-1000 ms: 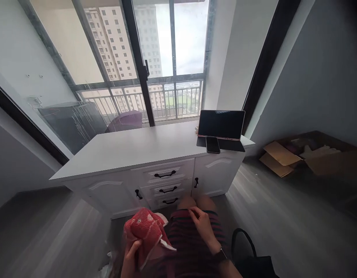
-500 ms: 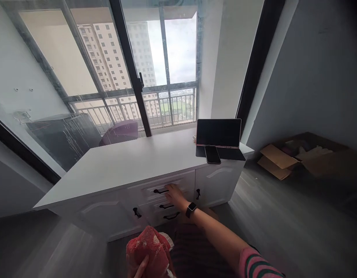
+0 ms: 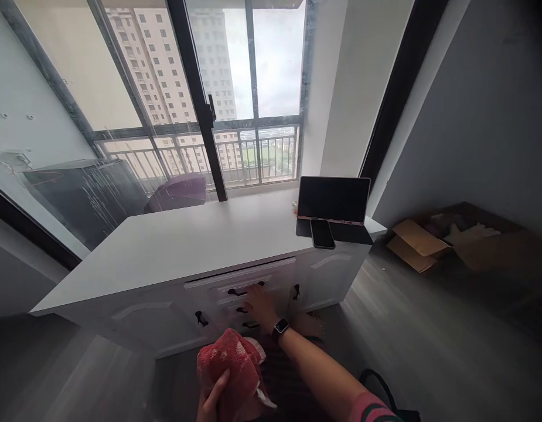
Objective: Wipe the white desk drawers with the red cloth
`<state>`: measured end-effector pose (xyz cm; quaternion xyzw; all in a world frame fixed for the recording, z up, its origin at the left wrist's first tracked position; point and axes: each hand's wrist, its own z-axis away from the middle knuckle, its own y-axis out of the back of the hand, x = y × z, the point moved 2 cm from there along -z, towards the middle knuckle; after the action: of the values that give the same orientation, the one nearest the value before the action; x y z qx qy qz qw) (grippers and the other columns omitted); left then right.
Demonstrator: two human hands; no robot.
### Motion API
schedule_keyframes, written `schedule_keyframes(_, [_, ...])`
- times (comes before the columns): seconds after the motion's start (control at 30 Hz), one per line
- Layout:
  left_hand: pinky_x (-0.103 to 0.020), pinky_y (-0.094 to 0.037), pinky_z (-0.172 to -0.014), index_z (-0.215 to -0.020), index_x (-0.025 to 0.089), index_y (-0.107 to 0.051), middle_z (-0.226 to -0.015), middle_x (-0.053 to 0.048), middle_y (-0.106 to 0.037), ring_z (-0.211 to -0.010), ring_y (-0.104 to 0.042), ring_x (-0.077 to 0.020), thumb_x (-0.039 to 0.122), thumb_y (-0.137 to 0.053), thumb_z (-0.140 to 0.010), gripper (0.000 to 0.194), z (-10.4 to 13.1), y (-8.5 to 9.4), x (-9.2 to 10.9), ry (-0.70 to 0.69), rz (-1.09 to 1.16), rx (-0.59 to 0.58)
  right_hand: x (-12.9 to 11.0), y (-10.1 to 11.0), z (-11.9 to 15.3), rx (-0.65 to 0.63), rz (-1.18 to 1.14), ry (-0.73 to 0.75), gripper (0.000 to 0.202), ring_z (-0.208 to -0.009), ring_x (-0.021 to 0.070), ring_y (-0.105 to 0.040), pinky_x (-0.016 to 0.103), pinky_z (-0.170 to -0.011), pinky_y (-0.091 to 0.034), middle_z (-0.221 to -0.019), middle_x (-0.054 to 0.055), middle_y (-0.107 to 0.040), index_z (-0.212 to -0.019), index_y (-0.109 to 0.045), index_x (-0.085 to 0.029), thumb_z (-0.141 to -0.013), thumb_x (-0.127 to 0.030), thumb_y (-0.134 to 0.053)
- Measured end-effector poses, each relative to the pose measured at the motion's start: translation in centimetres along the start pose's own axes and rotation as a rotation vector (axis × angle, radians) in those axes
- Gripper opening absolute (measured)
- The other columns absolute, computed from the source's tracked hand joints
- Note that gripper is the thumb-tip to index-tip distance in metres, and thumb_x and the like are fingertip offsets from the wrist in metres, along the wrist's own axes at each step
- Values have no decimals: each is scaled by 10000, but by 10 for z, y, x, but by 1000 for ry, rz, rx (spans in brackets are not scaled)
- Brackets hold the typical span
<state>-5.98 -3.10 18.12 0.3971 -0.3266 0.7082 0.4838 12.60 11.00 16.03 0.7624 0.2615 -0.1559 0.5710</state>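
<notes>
Low at the bottom of the view, my left hand [image 3: 212,400] is closed on a crumpled red towel [image 3: 233,360] with white patches. My right hand [image 3: 261,309], with a black watch on the wrist, has its fingers hooked on the black drawer handle [image 3: 236,292]. This handle belongs to the top drawer [image 3: 282,271] of a white cabinet [image 3: 165,252]. A thin dark gap shows above that drawer, so it stands slightly out. Two lower drawer handles are partly behind my hand.
On the cabinet top, a tablet [image 3: 333,199] stands upright with a phone [image 3: 322,234] before it. An opened cardboard box [image 3: 422,240] lies on the floor at right. Cabinet doors with black handles flank the drawers. Behind is a sliding glass door [image 3: 204,111].
The top drawer has come out a little, and my right hand has moved back toward me with its handle. The red towel stays in my left hand. My view has shifted slightly.
</notes>
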Motion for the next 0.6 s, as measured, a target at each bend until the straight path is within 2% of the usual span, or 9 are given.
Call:
schedule_keyframes(0.1, [-519,-586,-972,-862,266,-757,-981,-96,-797,-1184,-668,-431,470,-815,-582,352,-5,-4,-6,56,35,-34,0,-2,3,-23,6,-32,302,-1225,299,-566,403,-1018,-479,-1261,142,-667,-1201,-636,-154,-899,-170,-647])
schedule_keyframes(0.23, [-526,-595,-942,-904,247,-759,-989,-117,-792,-1167,-673,-448,446,-817,-581,385,-3,-5,-5,88,44,-30,-2,-2,11,-44,8,-58,304,-1231,279,-551,387,-1038,-461,-1261,122,-664,-1218,-627,-158,-914,-174,-616])
schedule_keyframes(0.33, [-529,-583,-974,-914,251,-766,-958,-114,-791,-1169,-676,-434,416,-805,-613,345,1,-3,-1,89,35,-13,-4,-3,18,-49,10,-71,308,-1238,283,-547,400,-1043,-457,-1266,124,-662,-1222,-630,-147,-917,-167,-591])
schedule_keyframes(0.43, [-490,-551,-1046,-990,273,-748,-1020,-82,-789,-1243,-643,-382,365,-782,-664,341,5,-2,2,51,52,15,-5,-5,26,-38,8,-74,322,-1246,288,-546,417,-1054,-451,-1272,124,-660,-1228,-630,-150,-911,-143,-570])
schedule_keyframes(0.5, [-470,-539,-1071,-1059,272,-713,-1085,-68,-781,-1278,-623,-355,324,-759,-692,374,7,-5,4,27,82,22,-5,-5,30,-40,7,-77,323,-1242,288,-553,418,-1055,-450,-1262,117,-665,-1227,-633,-164,-914,-137,-559])
schedule_keyframes(0.6, [-490,-545,-1062,-1112,245,-663,-1092,-71,-781,-1261,-633,-366,276,-771,-665,461,8,-9,9,7,151,-1,-6,-2,36,-58,2,-81,311,-1243,286,-561,410,-1051,-456,-1254,115,-672,-1213,-642,-167,-916,-134,-557])
